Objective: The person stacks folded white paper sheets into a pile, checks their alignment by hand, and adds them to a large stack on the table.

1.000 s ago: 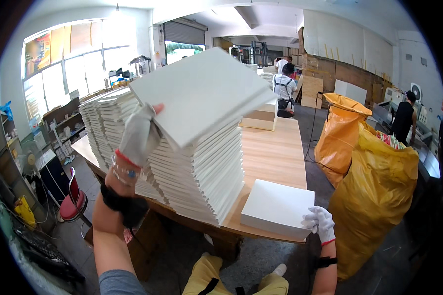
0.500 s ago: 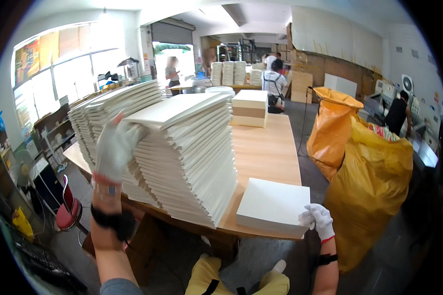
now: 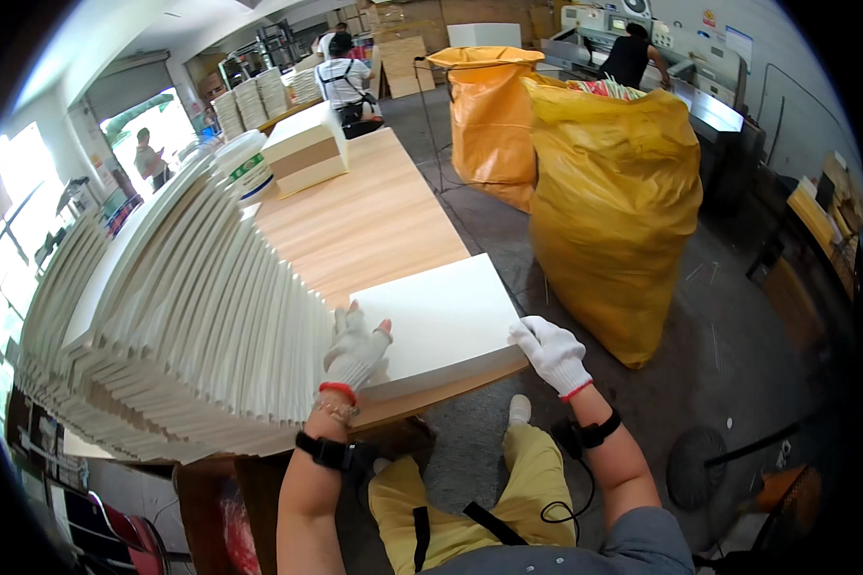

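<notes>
A low, squared stack of white paper (image 3: 436, 311) lies at the front edge of the wooden table. My left hand (image 3: 358, 347), in a white glove with bare fingertips showing, rests at the stack's left end with its fingers apart. At the opposite end, my right hand (image 3: 551, 353), gloved in white with a red cuff, has its fingers curled round the near right corner. Just left of my left hand rises a tall pile of folded white sheets (image 3: 211, 316), its layers fanned in ridges. Undersides of both hands are hidden.
On the table (image 3: 355, 225) farther back stand a white-and-brown paper block (image 3: 307, 153) and a white bucket (image 3: 244, 163). Two large sacks, one orange (image 3: 494, 125) and one yellow (image 3: 614, 211), stand on the floor to the right. Other people work beyond.
My left hand has come down from the tall folded pile to the low paper stack. My right hand stays at that stack's corner. The view has turned right and downward.
</notes>
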A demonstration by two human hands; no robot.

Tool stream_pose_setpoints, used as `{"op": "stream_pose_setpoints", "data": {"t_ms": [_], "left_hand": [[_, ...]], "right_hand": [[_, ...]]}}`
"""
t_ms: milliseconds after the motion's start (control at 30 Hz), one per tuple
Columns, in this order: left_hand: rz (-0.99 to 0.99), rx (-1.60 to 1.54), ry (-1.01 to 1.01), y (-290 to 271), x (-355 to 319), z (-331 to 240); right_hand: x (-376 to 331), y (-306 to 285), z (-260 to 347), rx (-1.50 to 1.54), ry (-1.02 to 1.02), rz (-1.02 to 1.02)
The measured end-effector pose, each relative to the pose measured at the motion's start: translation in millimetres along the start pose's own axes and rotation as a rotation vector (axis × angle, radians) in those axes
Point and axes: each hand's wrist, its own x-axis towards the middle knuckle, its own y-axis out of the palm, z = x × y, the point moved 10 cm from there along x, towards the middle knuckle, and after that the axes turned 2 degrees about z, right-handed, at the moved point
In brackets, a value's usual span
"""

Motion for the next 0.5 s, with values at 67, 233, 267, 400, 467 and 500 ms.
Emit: {"op": "stream_pose_setpoints", "data": {"t_ms": [67,233,267,400,467,500], "left_hand": [[0.109,-0.252,-0.091,20,-5,26],[0.245,-0.837,-0.177,27,-42,19],[0.234,-0.813,-0.151,26,-41,22],[0.000,-0.348,-0.046,-7,-47,12],[-0.111,-0.208,-0.011,-19,-53,5],[-0.124,-0.274,0.000,-19,-54,15]], "right_hand": [[4,-4,-3,-0.013,-0.014,0.012],[13,-4,-13,0.011,-0.021,0.047],[15,-4,-12,-0.013,-0.017,0.058],[16,-14,3,-0.037,-0.086,-0.008],[8,-35,11,0.084,-0.287,-0.288],[15,-42,11,0.181,-0.342,-0.302]]}}
